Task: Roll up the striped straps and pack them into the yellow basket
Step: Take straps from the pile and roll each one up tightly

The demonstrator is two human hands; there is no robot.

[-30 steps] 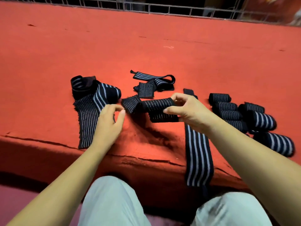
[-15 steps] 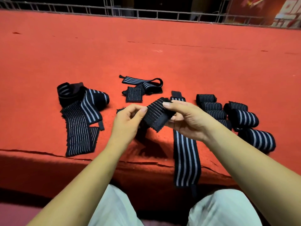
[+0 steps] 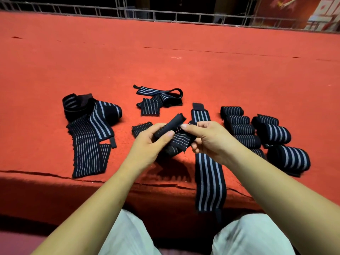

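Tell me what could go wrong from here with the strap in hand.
1. The half-rolled strap, pinched between the left hand and right hand, may spring open; its unrolled end is loose.
2. The long strap draped over the ledge edge could slide off if the right forearm brushes it.
3. No yellow basket is in view for packing.

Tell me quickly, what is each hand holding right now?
Left hand: grips the rolled end of a striped strap.
Right hand: pinches the same strap.
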